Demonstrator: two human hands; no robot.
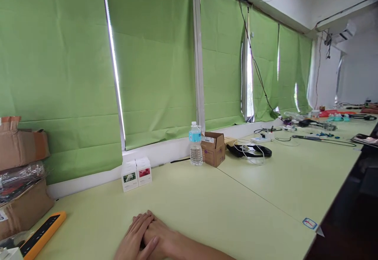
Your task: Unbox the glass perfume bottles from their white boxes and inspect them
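Observation:
My left hand (134,237) lies over my right hand (162,234) on the pale green table (189,197), near its front edge. The left fingers are stretched out across the right hand, with the thumb apart from them, and I see no object in this hand. Most of the right fingers are hidden beneath the left ones, so their pose does not show. Beyond the hands stand two small white boxes (136,175) with flower pictures, side by side. Farther back is an upright clear water bottle (195,148) with a blue label, beside an open cardboard box (213,150).
Stacked cardboard boxes (26,209) and an orange-and-black power strip (44,234) occupy the left side. A black strap-like item (249,150) with a white cable lies right of the bottle. Cables and several small items continue along the table. Green blinds (153,63) cover the windows behind.

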